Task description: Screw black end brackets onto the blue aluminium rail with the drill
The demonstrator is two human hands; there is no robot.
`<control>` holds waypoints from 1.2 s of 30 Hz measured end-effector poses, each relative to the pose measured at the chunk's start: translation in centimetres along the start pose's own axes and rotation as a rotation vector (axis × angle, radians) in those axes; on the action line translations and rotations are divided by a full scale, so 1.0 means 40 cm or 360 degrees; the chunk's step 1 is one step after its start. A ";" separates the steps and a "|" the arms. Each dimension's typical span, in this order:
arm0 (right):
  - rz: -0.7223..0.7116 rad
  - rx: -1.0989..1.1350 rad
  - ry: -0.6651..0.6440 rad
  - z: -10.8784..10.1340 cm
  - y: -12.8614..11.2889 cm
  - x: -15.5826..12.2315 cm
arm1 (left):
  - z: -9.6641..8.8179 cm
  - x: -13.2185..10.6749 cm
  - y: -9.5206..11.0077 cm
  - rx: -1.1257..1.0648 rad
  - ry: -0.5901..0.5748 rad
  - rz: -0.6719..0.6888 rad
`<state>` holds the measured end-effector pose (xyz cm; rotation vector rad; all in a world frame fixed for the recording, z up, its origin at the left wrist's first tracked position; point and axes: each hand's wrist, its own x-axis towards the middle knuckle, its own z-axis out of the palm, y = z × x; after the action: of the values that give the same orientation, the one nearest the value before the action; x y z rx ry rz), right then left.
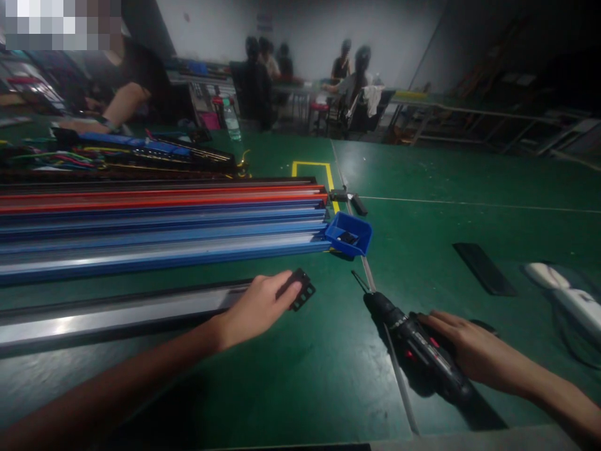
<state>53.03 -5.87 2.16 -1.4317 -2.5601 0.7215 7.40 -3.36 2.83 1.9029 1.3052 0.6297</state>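
My left hand [258, 307] pinches a small black end piece with square cut-outs [306, 289] at the right end of a black-edged silver metal profile [117, 313]. Whether the piece is seated on the profile is hidden by my fingers. My right hand [474, 344] is closed around the handle of a black cordless drill [422, 351]. The drill is tilted on its side low over the green table, its long thin bit [360, 281] pointing up and left. Beyond my hands stands a blue bin [350, 233] with small dark parts in it.
Red and blue metal profiles [164, 235] lie side by side on the left. Small black pieces [359, 205] sit behind the bin. A flat black strip [484, 269] and a white corded device [568, 291] lie right. A bottle [231, 122] and people are farther back.
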 end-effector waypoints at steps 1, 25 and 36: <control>0.0034 0.0003 -0.0055 -0.002 0.002 -0.003 | -0.003 0.001 0.001 -0.0005 -0.0008 -0.0009; 0.0286 0.1712 -0.0291 0.096 -0.423 0.307 | 0.094 -0.015 0.058 -0.0380 0.0072 -0.0135; 0.0210 0.1994 -0.0261 0.108 -0.391 0.325 | 0.144 0.016 0.068 -0.0796 0.0038 -0.0172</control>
<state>32.46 -3.45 3.94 -1.0347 -1.4101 1.9833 13.42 -5.05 1.45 1.4136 1.1257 0.8344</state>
